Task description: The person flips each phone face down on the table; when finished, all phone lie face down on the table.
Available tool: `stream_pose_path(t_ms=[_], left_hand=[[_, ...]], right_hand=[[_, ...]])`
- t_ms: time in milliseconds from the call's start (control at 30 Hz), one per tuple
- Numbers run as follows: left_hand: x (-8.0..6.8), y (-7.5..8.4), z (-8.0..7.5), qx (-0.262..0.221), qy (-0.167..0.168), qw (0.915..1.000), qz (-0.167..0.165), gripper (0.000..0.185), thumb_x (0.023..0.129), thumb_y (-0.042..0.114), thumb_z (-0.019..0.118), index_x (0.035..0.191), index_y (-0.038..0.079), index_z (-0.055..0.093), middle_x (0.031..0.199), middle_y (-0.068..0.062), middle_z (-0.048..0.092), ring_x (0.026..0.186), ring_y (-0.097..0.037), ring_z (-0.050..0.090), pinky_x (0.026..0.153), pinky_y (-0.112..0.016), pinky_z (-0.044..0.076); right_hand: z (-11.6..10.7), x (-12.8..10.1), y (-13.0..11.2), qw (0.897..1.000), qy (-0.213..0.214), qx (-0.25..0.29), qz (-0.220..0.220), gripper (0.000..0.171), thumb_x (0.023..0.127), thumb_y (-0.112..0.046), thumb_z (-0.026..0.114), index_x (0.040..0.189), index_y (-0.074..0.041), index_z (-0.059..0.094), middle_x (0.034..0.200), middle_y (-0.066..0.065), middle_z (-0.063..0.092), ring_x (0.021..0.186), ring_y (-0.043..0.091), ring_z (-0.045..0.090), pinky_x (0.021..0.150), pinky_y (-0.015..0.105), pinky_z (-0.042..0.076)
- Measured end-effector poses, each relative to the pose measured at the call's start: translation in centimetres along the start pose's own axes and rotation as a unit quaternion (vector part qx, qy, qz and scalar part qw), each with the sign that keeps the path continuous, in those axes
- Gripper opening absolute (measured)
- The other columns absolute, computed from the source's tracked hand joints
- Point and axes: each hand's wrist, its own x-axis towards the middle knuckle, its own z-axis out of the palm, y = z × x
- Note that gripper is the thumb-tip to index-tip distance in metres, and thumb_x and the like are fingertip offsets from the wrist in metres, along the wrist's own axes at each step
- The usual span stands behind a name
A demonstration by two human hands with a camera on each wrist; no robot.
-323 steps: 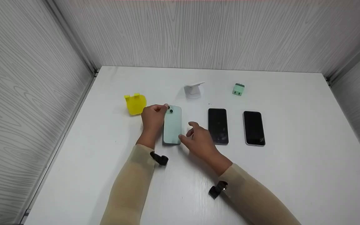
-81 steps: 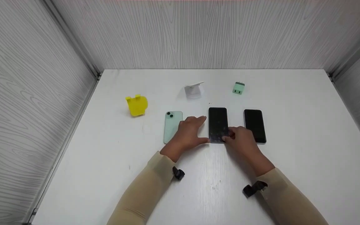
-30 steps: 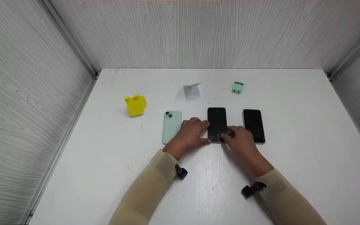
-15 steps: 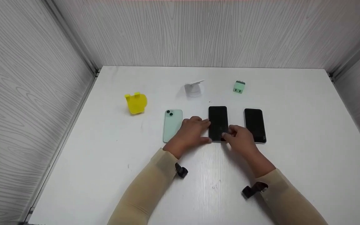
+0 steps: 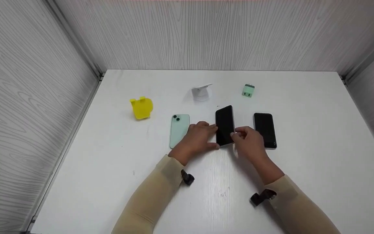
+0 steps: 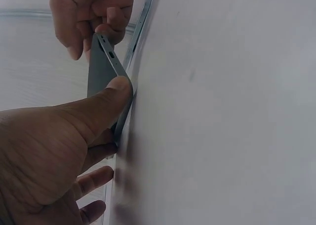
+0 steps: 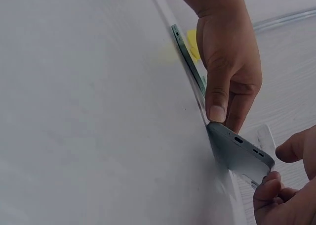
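Note:
In the head view, a black-screened smartphone (image 5: pixel 225 125) lies tilted between the hands, its right side raised from the white table. My right hand (image 5: pixel 251 143) grips that raised right edge, thumb at the screen side and fingers curled below. My left hand (image 5: pixel 197 139) is at the opposite edge, its thumb near the bottom corner and its extended fingertips against the side. In the left wrist view, the left thumb (image 6: pixel 116 86) presses the phone's bottom corner near the port. The right wrist view shows the dark underside (image 7: pixel 234 153) of the lifted phone.
A mint-green smartphone (image 5: pixel 178 128), camera side up, lies partly behind the left hand. Another black-screened smartphone (image 5: pixel 265 130) is right of the right hand. Farther back stand a yellow plastic stand (image 5: pixel 141 109), a small white stand (image 5: pixel 200 94) and a green plug adapter (image 5: pixel 248 91).
Both hands moved from the mint-green phone to the middle phone. In the last half second the right hand raised that phone's right edge from flat; the left hand stayed at its left edge.

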Motion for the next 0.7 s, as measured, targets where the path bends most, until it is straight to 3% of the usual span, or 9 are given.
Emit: stream_pose_path(t_ms=[433,700], left_hand=[[0.0,-0.2,0.4,-0.02,0.017,0.9996,0.004,0.075,0.099,0.047,0.08,0.16,0.011,0.056,0.16,-0.004,0.061,0.152,-0.027,0.05,0.121,-0.051,0.039],[0.0,-0.2,0.5,-0.013,0.027,0.9995,0.005,0.072,0.1,0.048,0.078,0.159,0.012,0.057,0.156,-0.003,0.065,0.15,-0.027,0.053,0.119,-0.051,0.041]], right_hand=[[1.9,-1.0,-1.6,0.992,0.067,-0.057,-0.091,0.034,0.099,-0.028,0.076,0.118,0.0,0.076,0.092,0.008,0.076,0.085,0.024,0.068,0.077,0.036,0.053],[2.7,-1.1,-2.4,0.975,0.111,-0.122,-0.151,0.031,0.098,-0.026,0.077,0.11,0.003,0.076,0.083,0.009,0.075,0.075,0.028,0.068,0.069,0.042,0.053]])
